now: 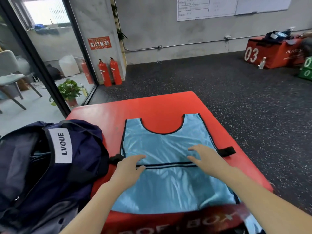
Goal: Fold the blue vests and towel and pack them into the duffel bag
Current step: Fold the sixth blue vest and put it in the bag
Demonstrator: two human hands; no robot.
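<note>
A light blue vest (167, 149) with dark trim is lying spread flat on a red padded box (160, 105) that is serving as the worktop. Both hands are resting on the vest near its middle. The left hand (130, 166) is lying with fingers extended and its fingertips are touching a dark-edged band (168, 165) that is running across the fabric between the two hands. The right hand (205, 157) is lying palm down with its fingers spread and relaxed, pressing the cloth just beyond that band. Neither hand is gripping anything. The vest's neckline and shoulder straps are lying beyond the hands, at the far side; its lower part is stretching back under the forearms towards the near edge of the box. A black side strap (226, 151) is sticking out just outside the right hand, and another dark strap (116, 158) is showing just outside the left hand. A navy duffel bag (50, 166), marked LVQUE, is sitting open beside the left forearm, touching the box's edge, with something pale blue inside that cannot be identified.
</note>
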